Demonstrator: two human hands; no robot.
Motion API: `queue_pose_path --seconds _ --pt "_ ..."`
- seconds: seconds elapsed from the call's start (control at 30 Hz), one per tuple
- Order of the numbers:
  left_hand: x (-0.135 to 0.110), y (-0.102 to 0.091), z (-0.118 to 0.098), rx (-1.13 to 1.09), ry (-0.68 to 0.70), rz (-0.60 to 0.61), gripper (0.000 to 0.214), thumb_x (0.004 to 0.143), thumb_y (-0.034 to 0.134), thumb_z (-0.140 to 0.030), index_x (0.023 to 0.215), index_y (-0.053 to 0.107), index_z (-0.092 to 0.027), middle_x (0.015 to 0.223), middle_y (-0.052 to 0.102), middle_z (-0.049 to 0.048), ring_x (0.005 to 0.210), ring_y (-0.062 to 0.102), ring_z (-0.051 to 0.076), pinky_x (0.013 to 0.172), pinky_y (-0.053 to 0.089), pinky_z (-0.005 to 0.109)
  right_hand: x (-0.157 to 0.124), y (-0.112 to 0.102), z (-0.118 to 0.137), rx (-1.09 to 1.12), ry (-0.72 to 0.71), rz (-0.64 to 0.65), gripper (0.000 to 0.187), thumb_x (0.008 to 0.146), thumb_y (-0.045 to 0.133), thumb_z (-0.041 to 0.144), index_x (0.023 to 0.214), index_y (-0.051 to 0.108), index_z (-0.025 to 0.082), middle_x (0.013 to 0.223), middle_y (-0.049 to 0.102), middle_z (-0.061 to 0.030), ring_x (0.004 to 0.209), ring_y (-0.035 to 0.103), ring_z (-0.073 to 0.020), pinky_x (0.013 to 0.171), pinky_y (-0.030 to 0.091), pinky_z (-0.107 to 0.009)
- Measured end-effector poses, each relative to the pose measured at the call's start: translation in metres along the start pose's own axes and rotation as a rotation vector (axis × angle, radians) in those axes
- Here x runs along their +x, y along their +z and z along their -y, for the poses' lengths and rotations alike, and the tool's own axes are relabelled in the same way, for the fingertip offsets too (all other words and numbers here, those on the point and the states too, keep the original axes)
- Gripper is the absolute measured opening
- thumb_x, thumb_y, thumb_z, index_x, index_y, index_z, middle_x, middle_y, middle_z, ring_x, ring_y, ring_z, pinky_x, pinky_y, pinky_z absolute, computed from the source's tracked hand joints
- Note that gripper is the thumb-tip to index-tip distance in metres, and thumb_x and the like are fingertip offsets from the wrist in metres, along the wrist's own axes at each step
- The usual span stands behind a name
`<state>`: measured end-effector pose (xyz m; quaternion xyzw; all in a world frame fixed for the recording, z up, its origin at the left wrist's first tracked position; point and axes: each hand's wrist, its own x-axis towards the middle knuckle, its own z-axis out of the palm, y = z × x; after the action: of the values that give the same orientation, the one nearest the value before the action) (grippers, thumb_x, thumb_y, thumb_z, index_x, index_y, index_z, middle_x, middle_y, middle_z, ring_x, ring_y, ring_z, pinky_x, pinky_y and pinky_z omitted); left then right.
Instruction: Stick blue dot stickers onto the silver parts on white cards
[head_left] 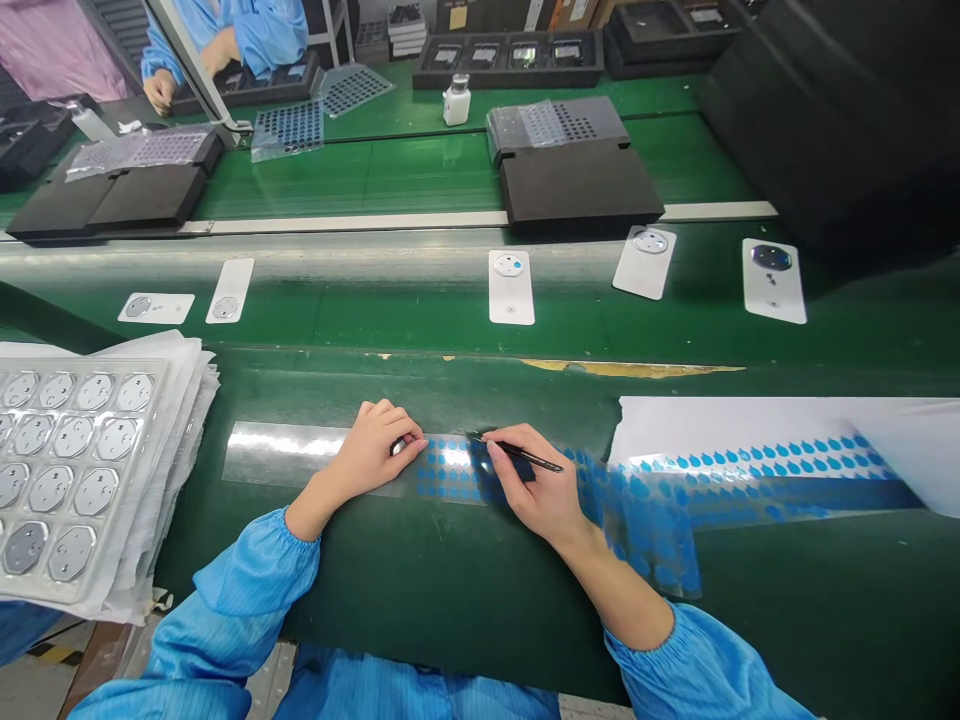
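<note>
the left hand [371, 452] rests on the green work surface [420, 590] with its fingers curled over a small silvery round part [397, 447], pinched between thumb and fingertips at the left end of a clear strip of blue dot stickers [457, 470]. the part sits right at the fingertips, touching the strip's edge, mostly hidden by the fingers. the right hand [529, 485] is closed around black tweezers [517, 453], held like a pen between thumb and forefinger; the tips point left and lie on the blue dots, just beside the left fingertips, with the round part between the two hands. whether the tips hold a sticker is too small to tell. the strip runs on to the right, where a longer sheet of blue stickers [750, 470] lies partly over white paper [750, 420]. to the left, near the left forearm, a clear tray of round metal parts [67, 470] sits on a stack of similar trays. beyond the work surface, white phone back covers [511, 290] lie spaced along the conveyor belt [375, 300], each with a round camera ring. farther back are black foam trays [577, 185] and a small white bottle [456, 100]. at the top left, another person's hand [159, 92] in a blue sleeve rests by a tray.
</note>
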<state>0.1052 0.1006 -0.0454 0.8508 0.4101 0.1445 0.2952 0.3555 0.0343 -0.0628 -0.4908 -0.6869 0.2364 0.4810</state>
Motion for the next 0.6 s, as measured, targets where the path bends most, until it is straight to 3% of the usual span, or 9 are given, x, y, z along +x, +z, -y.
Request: queue_pose_path --seconds 0.2,0.43,0.6 --pt "-0.0004 0.0000 0.0005 0.001 0.001 0.000 0.021 0.103 0.056 -0.036 0.092 0.067 -0.022 0.089 0.066 -0.0008 0.090 0.050 0.016 0.087 0.031 0.035 0.0002 0.0004 -0.0017 -0.031 0.021 0.116 0.014 0.105 0.053 0.016 0.111 0.063 0.022 0.100 0.066 -0.0063 0.089 0.065 -0.0203 0.078 0.052 -0.033" --pt "-0.0013 0.0005 0.0011 -0.008 0.007 -0.007 0.021 0.103 0.055 -0.036 0.093 0.067 -0.022 0.087 0.066 -0.0014 0.090 0.049 0.015 0.086 0.031 0.035 -0.0003 -0.0007 -0.0028 -0.004 -0.043 -0.032 0.015 0.102 0.057 0.012 0.111 0.064 0.022 0.099 0.066 -0.0060 0.089 0.065 -0.0192 0.077 0.053 -0.032" --pt "-0.0009 -0.0001 0.0012 -0.008 0.006 -0.003 0.022 0.103 0.055 -0.037 0.093 0.067 -0.022 0.088 0.066 -0.0006 0.090 0.049 0.015 0.087 0.030 0.035 0.0015 -0.0009 -0.0048 -0.067 0.010 0.065 0.012 0.104 0.054 0.015 0.108 0.063 0.021 0.096 0.065 -0.0057 0.083 0.064 -0.0185 0.071 0.051 -0.031"
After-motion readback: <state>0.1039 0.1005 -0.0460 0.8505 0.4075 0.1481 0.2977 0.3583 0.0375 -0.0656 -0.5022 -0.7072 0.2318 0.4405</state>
